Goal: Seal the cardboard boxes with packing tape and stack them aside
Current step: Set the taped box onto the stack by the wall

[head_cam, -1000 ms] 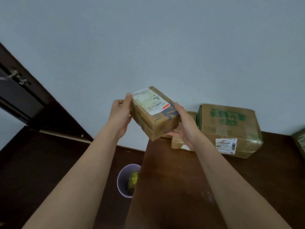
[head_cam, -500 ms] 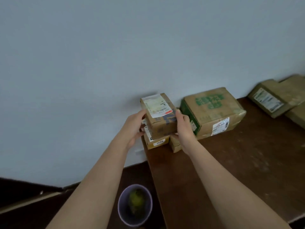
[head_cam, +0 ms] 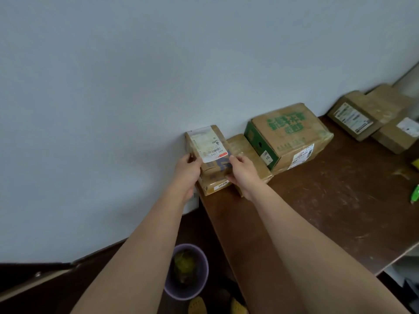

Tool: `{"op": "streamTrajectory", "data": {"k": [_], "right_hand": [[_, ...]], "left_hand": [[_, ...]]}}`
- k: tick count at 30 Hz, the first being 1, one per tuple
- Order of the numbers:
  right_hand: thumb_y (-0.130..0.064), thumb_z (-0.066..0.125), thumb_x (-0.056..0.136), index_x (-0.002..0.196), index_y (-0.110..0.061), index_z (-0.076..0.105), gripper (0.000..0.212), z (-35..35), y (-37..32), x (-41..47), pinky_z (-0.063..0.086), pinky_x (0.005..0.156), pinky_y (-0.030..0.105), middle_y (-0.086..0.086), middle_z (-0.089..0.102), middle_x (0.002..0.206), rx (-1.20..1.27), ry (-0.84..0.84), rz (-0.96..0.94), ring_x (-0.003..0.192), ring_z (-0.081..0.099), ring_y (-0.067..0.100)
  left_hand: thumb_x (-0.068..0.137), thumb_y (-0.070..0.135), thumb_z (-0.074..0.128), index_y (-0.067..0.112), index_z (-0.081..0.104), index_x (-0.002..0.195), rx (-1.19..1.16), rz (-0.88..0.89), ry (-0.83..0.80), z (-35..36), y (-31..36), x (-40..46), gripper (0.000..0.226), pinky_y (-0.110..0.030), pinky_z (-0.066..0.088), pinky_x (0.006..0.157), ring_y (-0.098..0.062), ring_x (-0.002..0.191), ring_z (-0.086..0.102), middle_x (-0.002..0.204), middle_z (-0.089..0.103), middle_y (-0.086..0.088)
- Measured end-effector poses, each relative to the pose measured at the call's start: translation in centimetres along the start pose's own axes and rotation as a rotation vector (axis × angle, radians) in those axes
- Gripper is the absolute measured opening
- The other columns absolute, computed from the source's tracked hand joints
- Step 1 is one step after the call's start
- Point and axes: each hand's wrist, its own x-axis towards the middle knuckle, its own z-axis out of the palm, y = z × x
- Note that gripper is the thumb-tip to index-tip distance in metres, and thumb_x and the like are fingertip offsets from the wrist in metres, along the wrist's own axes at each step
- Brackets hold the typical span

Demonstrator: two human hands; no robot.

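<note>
While the left hand (head_cam: 189, 168) and right hand (head_cam: 241, 172) clasp its near sides, each grip curled round it, the labelled box (head_cam: 209, 150) sits on a lower box (head_cam: 215, 185) at the worktop (head_cam: 317, 200) corner, probably squared against the wall (head_cam: 158, 75) for a steady stack.

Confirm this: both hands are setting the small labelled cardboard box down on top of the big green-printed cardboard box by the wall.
Not quite. The head view shows the left hand and right hand setting the small labelled cardboard box on the low brown cardboard box marked 1006. The big green-printed cardboard box sits apart, further right.
</note>
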Motion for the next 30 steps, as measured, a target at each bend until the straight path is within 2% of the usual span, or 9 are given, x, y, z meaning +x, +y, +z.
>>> {"op": "streamTrajectory", "data": {"k": [4, 7, 11, 14, 16, 18, 22, 26, 30], "right_hand": [[-0.024, 0.054, 0.100, 0.144, -0.012, 0.045, 0.047, 0.7, 0.7, 0.4, 0.054, 0.097, 0.039, 0.006, 0.060, 0.131, -0.001, 0.011, -0.001, 0.109, 0.063, 0.019], [-0.020, 0.054, 0.099, 0.144, -0.013, 0.047, 0.046, 0.4, 0.9, 0.5, 0.057, 0.092, 0.036, 0.005, 0.060, 0.132, 0.002, 0.032, -0.002, 0.101, 0.064, 0.016], [-0.024, 0.052, 0.101, 0.145, -0.019, 0.045, 0.046, -0.5, 0.7, 0.4, 0.056, 0.095, 0.042, 0.006, 0.059, 0.134, -0.059, 0.045, -0.013, 0.101, 0.064, 0.018], [-0.025, 0.055, 0.099, 0.144, -0.020, 0.046, 0.047, -2.0, 0.1, 0.0, 0.051, 0.103, 0.045, 0.003, 0.055, 0.135, -0.116, 0.046, -0.043, 0.118, 0.059, 0.024], [-0.021, 0.055, 0.099, 0.138, -0.018, 0.050, 0.040, -3.8, -0.8, -0.5, 0.051, 0.102, 0.044, 0.002, 0.055, 0.131, -0.121, 0.038, -0.082, 0.116, 0.060, 0.024], [-0.017, 0.054, 0.099, 0.127, -0.020, 0.054, 0.028, -6.2, -1.8, -1.0, 0.052, 0.101, 0.044, 0.003, 0.056, 0.128, -0.108, 0.017, -0.121, 0.113, 0.061, 0.023], [-0.015, 0.054, 0.097, 0.104, -0.026, 0.059, 0.014, -12.5, -3.6, -1.2, 0.054, 0.095, 0.039, 0.005, 0.061, 0.118, -0.062, 0.033, -0.189, 0.106, 0.062, 0.022], [-0.014, 0.052, 0.099, 0.105, -0.020, 0.062, 0.013, -21.7, -4.6, -1.2, 0.055, 0.093, 0.040, 0.000, 0.060, 0.100, -0.042, 0.036, -0.233, 0.094, 0.063, 0.019], [-0.012, 0.052, 0.098, 0.107, -0.017, 0.065, 0.017, -34.2, -4.1, -1.0, 0.057, 0.090, 0.039, 0.001, 0.063, 0.098, -0.055, 0.052, -0.249, 0.089, 0.066, 0.018]], "left_hand": [[0.101, 0.009, 0.051, 0.014, 0.051, 0.140, 0.034, -0.001, -0.018, -0.4, -0.5, 0.3, 0.040, -0.005, 0.046, 0.050, 0.001, 0.092, 0.061, 0.133, 0.061, 0.002], [0.100, 0.010, 0.053, 0.016, 0.052, 0.140, 0.095, 0.008, -0.005, -0.5, -0.6, 0.2, 0.041, -0.005, 0.044, 0.048, 0.003, 0.088, 0.059, 0.133, 0.062, 0.002], [0.100, 0.011, 0.053, 0.014, 0.045, 0.144, 0.189, 0.041, 0.047, 0.0, 0.2, -0.4, 0.045, -0.006, 0.044, 0.071, -0.002, 0.099, 0.056, 0.138, 0.053, 0.004], [0.093, 0.016, 0.059, 0.011, 0.038, 0.146, 0.318, 0.113, 0.286, 0.9, 0.8, -1.2, 0.057, -0.025, 0.044, 0.094, -0.022, 0.123, 0.050, 0.147, 0.036, -0.005], [0.090, 0.013, 0.060, 0.012, 0.044, 0.138, 0.335, 0.202, 0.373, 2.3, 1.1, -2.0, 0.051, -0.037, 0.050, 0.099, -0.027, 0.117, 0.053, 0.141, 0.033, -0.009], [0.088, 0.008, 0.058, 0.013, 0.049, 0.129, 0.363, 0.301, 0.400, 4.5, 1.7, -3.1, 0.042, -0.038, 0.051, 0.096, -0.025, 0.109, 0.055, 0.133, 0.036, -0.008], [0.092, 0.008, 0.052, 0.015, 0.053, 0.121, 0.433, 0.431, 0.347, 11.1, 3.2, -5.4, 0.030, -0.003, 0.038, 0.071, -0.003, 0.093, 0.052, 0.125, 0.042, -0.001], [0.092, 0.006, 0.050, 0.020, 0.052, 0.114, 0.426, 0.494, 0.282, 19.9, 3.4, -7.3, 0.026, -0.021, 0.046, 0.076, -0.013, 0.101, 0.053, 0.124, 0.048, -0.003], [0.091, 0.006, 0.050, 0.017, 0.055, 0.117, 0.422, 0.484, 0.277, 31.6, 2.3, -9.0, 0.029, -0.016, 0.044, 0.066, -0.017, 0.101, 0.054, 0.119, 0.052, -0.003]]}}
